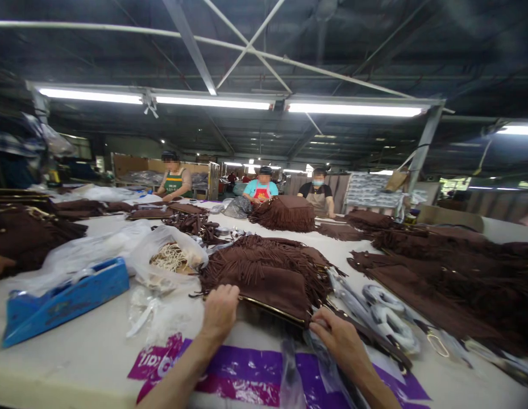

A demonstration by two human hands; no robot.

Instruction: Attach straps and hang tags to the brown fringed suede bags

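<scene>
A dark brown fringed bag point(267, 287) lies in front of me, with a gold-coloured zip or trim along its near edge. My left hand point(221, 309) is closed on the near left corner of that edge. At the right end of the same edge, the fingers of my right hand point(334, 332) are pinched together at the bag's corner. Clear plastic wrap point(319, 352) hangs close to my right hand. Under my forearms lies a purple and magenta printed plastic sheet point(255, 369). A brown strap point(374, 338) partly in plastic runs to the right.
A blue tape dispenser point(67, 298) stands at the left. Beside it, a clear bag point(170, 258) holds cream cords. More brown fringed bags point(443, 278) are heaped on the right, and a fringed stack point(285, 214) sits farther back. Several co-workers point(261, 184) are across the table.
</scene>
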